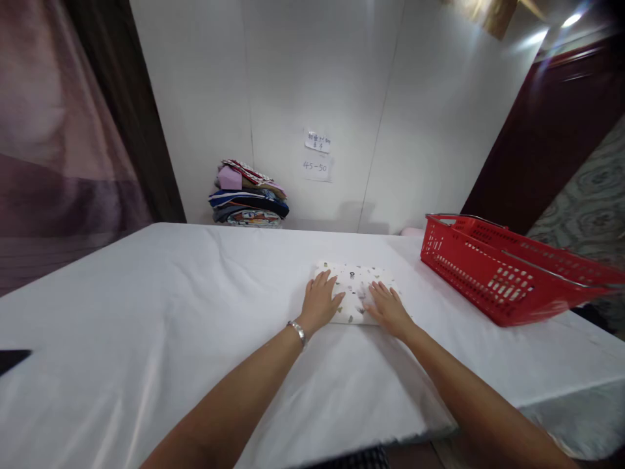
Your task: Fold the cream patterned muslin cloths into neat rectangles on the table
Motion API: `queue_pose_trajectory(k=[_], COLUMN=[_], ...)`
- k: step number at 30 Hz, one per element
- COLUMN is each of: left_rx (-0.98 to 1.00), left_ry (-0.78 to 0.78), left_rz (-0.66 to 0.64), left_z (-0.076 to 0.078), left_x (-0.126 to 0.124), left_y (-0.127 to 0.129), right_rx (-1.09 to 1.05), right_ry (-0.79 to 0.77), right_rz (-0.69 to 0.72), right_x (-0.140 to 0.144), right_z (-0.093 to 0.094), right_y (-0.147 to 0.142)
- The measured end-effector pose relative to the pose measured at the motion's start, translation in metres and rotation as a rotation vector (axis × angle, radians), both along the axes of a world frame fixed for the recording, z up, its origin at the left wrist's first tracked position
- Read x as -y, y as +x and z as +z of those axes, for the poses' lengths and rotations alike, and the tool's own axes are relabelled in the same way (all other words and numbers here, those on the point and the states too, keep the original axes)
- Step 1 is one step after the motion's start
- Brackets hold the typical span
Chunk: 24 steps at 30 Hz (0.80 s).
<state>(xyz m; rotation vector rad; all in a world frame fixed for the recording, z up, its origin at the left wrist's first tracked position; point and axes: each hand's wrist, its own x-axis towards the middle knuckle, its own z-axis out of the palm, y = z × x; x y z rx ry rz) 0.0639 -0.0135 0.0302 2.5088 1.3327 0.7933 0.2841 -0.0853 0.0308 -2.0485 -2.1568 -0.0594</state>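
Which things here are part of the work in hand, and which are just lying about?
In hand: folded spotted cloth, pressed flat by left hand and right hand.
Lying about: red basket, pile of folded clothes, paper notes on the wall.

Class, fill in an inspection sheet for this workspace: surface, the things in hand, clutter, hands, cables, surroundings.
Surface: table covered with a white cloth, lightly creased.
Things in hand: folded white patterned cloth lying flat under both hands.
Clutter: red basket at the right; stack of folded clothes at the far edge by the wall; dark object at the left edge, unclear.
Hands: left hand and right hand pressed flat, open, on the cloth; bracelet on the left wrist.
Cables: nothing seen.
Surroundings: white wall with paper notes; curtain at the left.
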Motion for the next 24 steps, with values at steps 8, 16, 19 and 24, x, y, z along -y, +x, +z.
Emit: queue_pose_trajectory(k=[8,16,19,24], left_rx=[-0.285,-0.339,-0.321,-0.273], left_ry=[-0.112,-0.204,-0.164,-0.212], left_rz=[-0.036,-0.008,0.067,0.110], left_z=[-0.027,0.004,-0.003,-0.025], left_x=[-0.020,-0.046,-0.064,-0.074], left_y=[0.018,0.031,0.036,0.031], right_rx=[0.015,-0.020,-0.015,-0.042], right_ry=[-0.121,-0.114,-0.119,-0.150], right_rz=[-0.148,-0.177,-0.227,-0.225], right_x=[-0.036,-0.067,-0.085,-0.094], right_z=[-0.014,-0.003,-0.009,-0.023], right_y=[0.015,0.030,0.040,0.051])
